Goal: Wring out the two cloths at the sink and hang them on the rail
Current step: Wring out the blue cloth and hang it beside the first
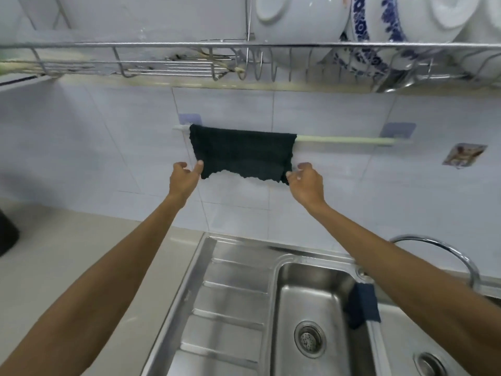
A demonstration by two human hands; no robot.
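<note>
A dark cloth (pixel 242 153) hangs folded over the pale rail (pixel 344 140) on the tiled wall, covering the rail's left half. My left hand (pixel 184 177) is at the cloth's lower left corner with its fingers apart, and only the thumb touches the edge. At the lower right corner, my right hand (pixel 307 183) has thumb and fingers apart, fingertips against the cloth. A second cloth (pixel 363 303), dark blue, lies draped over the divider between the two sink basins, below my right forearm.
A wire dish rack (pixel 162 46) with white and blue-patterned bowls hangs just above the rail. The steel sink (pixel 306 294) with a drainboard on its left lies below, and a curved tap (pixel 444 251) rises at the right. A dark object sits at the counter's left edge.
</note>
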